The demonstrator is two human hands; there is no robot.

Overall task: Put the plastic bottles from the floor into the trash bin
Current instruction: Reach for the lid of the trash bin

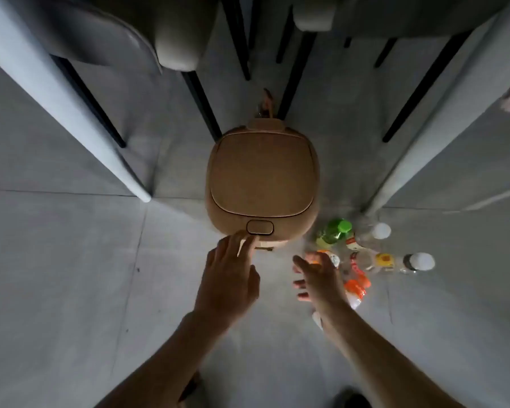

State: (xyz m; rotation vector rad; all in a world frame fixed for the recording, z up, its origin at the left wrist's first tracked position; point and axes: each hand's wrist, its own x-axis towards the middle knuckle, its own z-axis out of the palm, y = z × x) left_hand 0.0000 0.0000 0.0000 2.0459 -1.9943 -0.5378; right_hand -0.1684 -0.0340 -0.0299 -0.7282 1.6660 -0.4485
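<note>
A tan trash bin stands on the floor with its lid down and a push button at its near edge. My left hand is empty, its fingertips just left of the button at the bin's rim. Right of the bin lie several plastic bottles: a green-capped one, two clear white-capped ones and an orange-labelled one. My right hand hovers over the near bottles with spread fingers, holding nothing and hiding part of an orange-capped bottle.
Grey chairs with black legs stand behind the bin. Pale table legs flank it on either side. A small object lies behind the bin. The floor is grey tile.
</note>
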